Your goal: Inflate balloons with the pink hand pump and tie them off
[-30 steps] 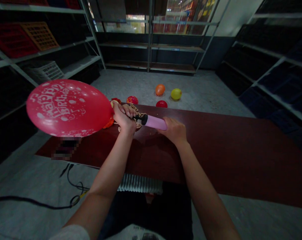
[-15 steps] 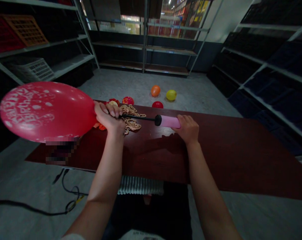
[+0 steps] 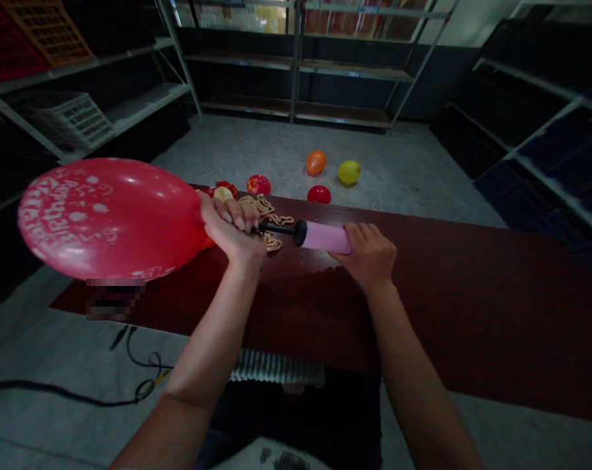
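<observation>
A large red balloon with white birthday lettering and music notes hangs at the left, swollen with air. My left hand is closed around its neck and the black end of a balloon pump; the join itself is hidden by the fingers. The pump's pink barrel lies level above the table, and my right hand wraps its far end. A short stretch of black rod shows between the left hand and the barrel. Behind the left hand, a tangle of tan uninflated long balloons lies on the table.
The dark red-brown table spans the view. Beyond it on the floor sit an orange balloon, a yellow balloon, a red balloon and a patterned red balloon. Metal shelves line the room; black cables run at lower left.
My two hands have come closer together, and less of the pump's black rod shows. The balloon has moved slightly right with the left hand. The view has tilted down a little.
</observation>
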The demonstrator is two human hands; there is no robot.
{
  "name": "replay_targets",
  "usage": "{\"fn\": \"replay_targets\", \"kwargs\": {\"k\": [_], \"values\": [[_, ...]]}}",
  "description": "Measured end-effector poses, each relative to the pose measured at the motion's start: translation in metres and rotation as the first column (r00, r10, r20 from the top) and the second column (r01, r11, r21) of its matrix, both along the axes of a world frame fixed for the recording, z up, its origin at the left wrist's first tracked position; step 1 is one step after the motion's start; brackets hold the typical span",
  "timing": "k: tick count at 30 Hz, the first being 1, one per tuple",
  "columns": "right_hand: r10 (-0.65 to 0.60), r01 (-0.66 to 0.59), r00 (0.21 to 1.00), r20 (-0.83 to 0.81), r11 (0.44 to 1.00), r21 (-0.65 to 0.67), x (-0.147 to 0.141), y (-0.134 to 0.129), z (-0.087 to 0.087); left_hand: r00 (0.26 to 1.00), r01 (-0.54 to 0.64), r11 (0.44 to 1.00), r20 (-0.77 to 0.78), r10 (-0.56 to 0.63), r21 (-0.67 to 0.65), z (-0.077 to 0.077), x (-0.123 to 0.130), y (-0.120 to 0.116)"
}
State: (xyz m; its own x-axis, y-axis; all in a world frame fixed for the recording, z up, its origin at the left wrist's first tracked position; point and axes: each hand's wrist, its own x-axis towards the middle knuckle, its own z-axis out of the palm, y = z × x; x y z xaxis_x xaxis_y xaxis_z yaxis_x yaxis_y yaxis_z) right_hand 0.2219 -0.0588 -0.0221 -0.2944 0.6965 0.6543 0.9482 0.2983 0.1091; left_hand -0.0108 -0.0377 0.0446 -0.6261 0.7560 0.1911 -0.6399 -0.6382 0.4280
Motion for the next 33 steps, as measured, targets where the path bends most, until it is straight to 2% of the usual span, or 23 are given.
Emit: {"fn": "replay_targets", "kwargs": {"k": [4,7,11,15,19,27,33], "values": [[0.061,-0.061,0.998,-0.033,0.998,-0.014,-0.011,-0.005,0.000,0.991,0.088,0.994,-0.110,-0.081,0.065,-0.006,0.032,-0.003],[0.069,-0.071,0.996,-0.058,0.997,-0.027,-0.014,-0.006,-0.001,0.982,0.128,0.990,-0.148,-0.119,0.051,-0.009,0.036,-0.003],[0.074,-0.078,0.995,-0.068,0.995,-0.060,-0.017,-0.006,-0.003,0.987,0.127,0.992,-0.100,-0.124,0.021,-0.009,0.029,-0.001],[0.067,-0.073,0.996,-0.064,0.994,-0.087,-0.022,-0.003,-0.004,0.993,0.101,0.992,-0.047,-0.105,-0.075,-0.005,0.024,0.001],[0.062,-0.066,0.997,-0.054,0.995,-0.078,-0.026,-0.001,-0.004,0.995,0.070,0.989,-0.065,-0.079,-0.131,-0.001,0.017,0.001],[0.005,-0.007,1.000,-0.014,0.994,-0.111,-0.019,0.002,-0.006,0.995,0.021,0.993,-0.096,-0.032,-0.113,-0.003,-0.008,0.003],[-0.049,0.052,0.998,0.029,0.994,-0.097,0.002,0.008,-0.010,0.999,-0.031,0.993,-0.042,0.026,-0.116,0.002,-0.029,0.004]]}}
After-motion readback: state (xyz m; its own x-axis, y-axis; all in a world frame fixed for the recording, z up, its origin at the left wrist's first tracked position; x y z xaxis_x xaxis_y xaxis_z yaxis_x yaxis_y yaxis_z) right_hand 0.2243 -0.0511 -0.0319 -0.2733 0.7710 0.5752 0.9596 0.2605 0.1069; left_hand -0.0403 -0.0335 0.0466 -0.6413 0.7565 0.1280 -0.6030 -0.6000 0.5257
